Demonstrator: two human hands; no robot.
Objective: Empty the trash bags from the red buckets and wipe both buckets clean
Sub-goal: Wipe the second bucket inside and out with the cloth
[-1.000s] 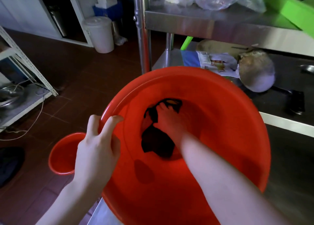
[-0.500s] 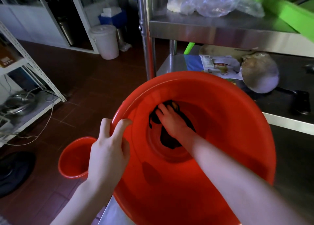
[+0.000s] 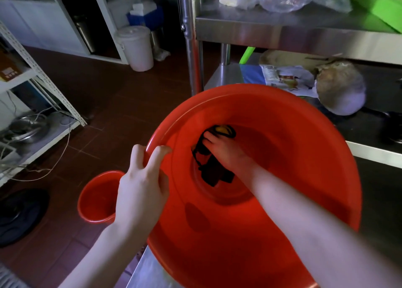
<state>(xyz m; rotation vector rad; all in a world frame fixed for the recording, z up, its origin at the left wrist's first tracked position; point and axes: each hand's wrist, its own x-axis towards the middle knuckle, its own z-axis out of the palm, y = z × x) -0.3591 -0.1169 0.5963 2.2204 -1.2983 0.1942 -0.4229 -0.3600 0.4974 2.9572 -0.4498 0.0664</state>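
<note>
Glossy red bucket (image 3: 304,135), dark cloth (image 3: 212,172) at bottom

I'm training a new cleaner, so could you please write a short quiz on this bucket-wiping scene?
1. True or false: the left hand holds the big bucket by its rim.
2. What lies under the right hand? A) a sponge B) a dark cloth C) a brush
3. Fill in: the small bucket stands on the ____.
Key: 1 true; 2 B; 3 floor.
</note>
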